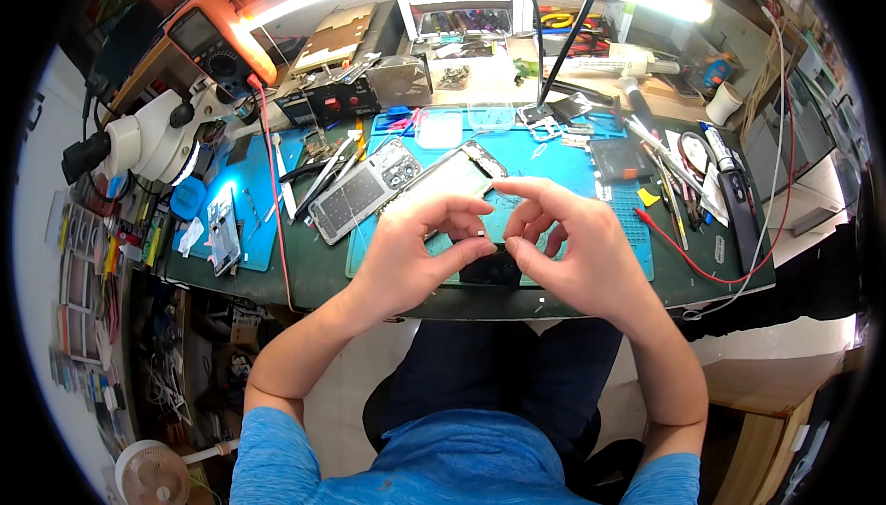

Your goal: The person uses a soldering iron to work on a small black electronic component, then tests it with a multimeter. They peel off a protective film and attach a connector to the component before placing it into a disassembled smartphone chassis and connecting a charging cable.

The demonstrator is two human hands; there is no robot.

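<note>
1. at the middle of the near edge of the bench point(318, 279), with the left hand point(411, 251) and the right hand point(574, 245) bent inward over a dark flat piece point(491, 271).
2. left of that piece's upper edge, curved fingers above the thumb with a narrow gap; too hidden to say whether gripping it or merely touching.
3. right of the same edge, thumb and curled fingers likewise narrow, near the left thumb; grip equally impossible to make out.
4. beyond the hands, across the bench's middle, on a large blue mat point(540, 168): bearing an opened phone frame point(452, 175), partly behind the left hand, and, across the mat's left edge, a grey phone housing point(365, 193).
5. toward the bench's left end, bearing a stripped phone frame point(223, 235) on a smaller blue mat point(261, 248), near a white microscope point(148, 143).
6. by the far left corner, propping up an orange multimeter point(221, 43).
7. toward the right end, bearing a red clip point(642, 218) at the large mat's edge and, farther right, a long black tool point(738, 205).
</note>
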